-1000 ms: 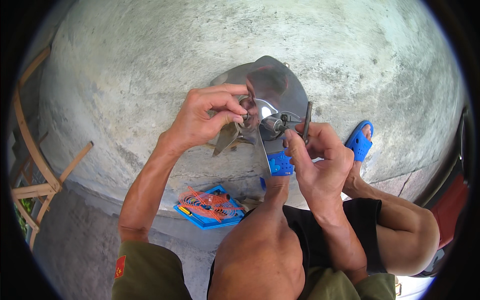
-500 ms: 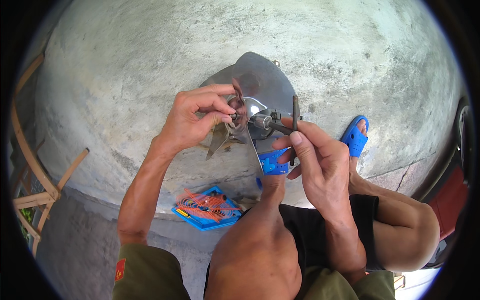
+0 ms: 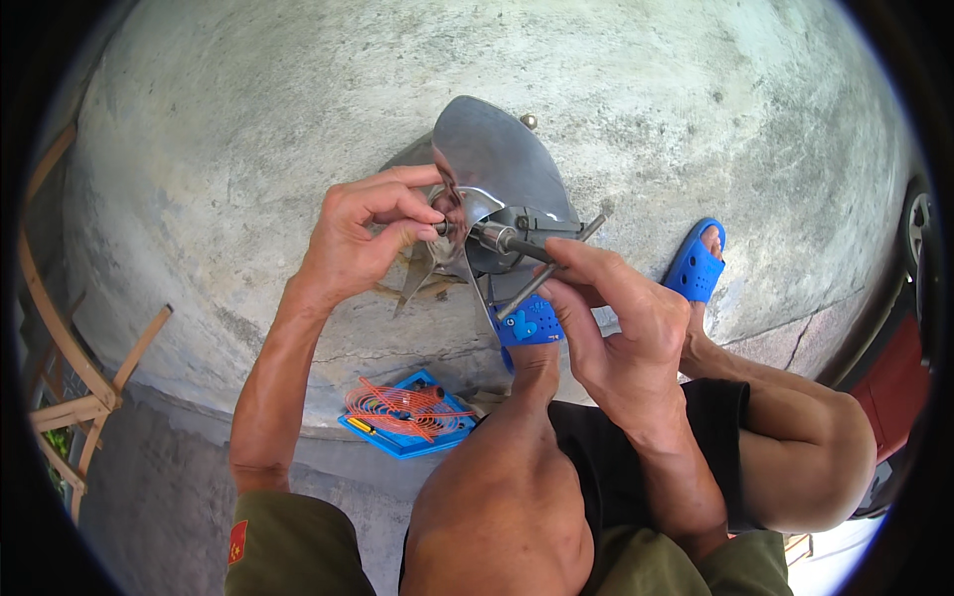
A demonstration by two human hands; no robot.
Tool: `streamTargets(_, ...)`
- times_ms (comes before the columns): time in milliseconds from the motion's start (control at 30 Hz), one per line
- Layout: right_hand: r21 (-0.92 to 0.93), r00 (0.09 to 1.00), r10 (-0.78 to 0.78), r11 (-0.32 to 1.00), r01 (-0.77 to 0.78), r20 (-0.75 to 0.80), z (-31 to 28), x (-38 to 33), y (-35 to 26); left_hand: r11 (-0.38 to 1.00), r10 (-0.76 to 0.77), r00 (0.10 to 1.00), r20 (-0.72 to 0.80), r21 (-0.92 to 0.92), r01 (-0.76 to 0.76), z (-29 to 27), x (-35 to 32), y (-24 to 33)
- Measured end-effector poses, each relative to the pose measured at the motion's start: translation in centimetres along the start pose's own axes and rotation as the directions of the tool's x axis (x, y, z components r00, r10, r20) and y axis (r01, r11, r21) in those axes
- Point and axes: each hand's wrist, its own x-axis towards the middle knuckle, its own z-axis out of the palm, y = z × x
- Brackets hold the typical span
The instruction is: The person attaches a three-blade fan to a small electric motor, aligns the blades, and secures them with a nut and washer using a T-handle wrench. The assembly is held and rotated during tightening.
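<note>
A fan (image 3: 502, 159) with shiny grey metal blades stands between my hands, close to my foot in a blue sandal. My left hand (image 3: 363, 233) is closed, its thumb and forefinger pinching a small dark metal piece (image 3: 441, 228) at the left side of the hub. From the right, my right hand (image 3: 621, 328) grips a T-handle socket wrench (image 3: 527, 246). Its bright socket sits against the hub's other side, and its crossbar slants up to the right. The blades hide part of the hub, so what the socket fits onto is not visible.
A blue square frame (image 3: 405, 452) with an orange spiral wire guard (image 3: 402, 407) lies below the fan. A small brass-coloured ball (image 3: 530, 121) is on the concrete beyond. Wooden framework (image 3: 84, 368) stands at left; a red vehicle part (image 3: 894, 392) is at right.
The wrench's crossbar has turned from nearly upright to slanting up to the right. The fan and both hands have shifted slightly left in view.
</note>
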Motion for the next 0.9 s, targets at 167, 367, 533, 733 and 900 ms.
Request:
streamTargets(167, -0.110, 0.996, 0.040, 0.993, -0.049, -0.083, 0.5, 1.1, -1.3, 1.000, 0.010, 1.000, 0.004, 0.003, -0.010, 0.0, 0.0, 0.0)
streamTargets(367, 0.014, 0.982, 0.124, 0.992, -0.124, -0.145, 1.2, 1.3, -0.7, 1.000, -0.003, 1.000, 0.000, 0.010, 0.003, -0.1, 0.1, 0.2)
streamTargets(533, 0.326, 0.874, 0.481, 0.839, -0.436, -0.069, 1.7, 1.5, -1.7, 0.999, 0.016, 1.000, 0.022, 0.045, -0.017, -0.3, 0.3, 0.3)
streamTargets(733, 0.260, 0.954, 0.267, 0.920, -0.294, 0.134, -0.2, 1.0, -1.7, 0.999, -0.033, 0.999, 0.011, -0.032, 0.034, -0.3, 0.2, 0.0)
streamTargets(900, 0.090, 0.995, -0.014, 0.996, 0.005, 0.102, -0.8, 1.7, 0.5, 0.999, -0.025, 1.000, 0.014, -0.031, 0.026, -0.5, 0.3, -0.1)
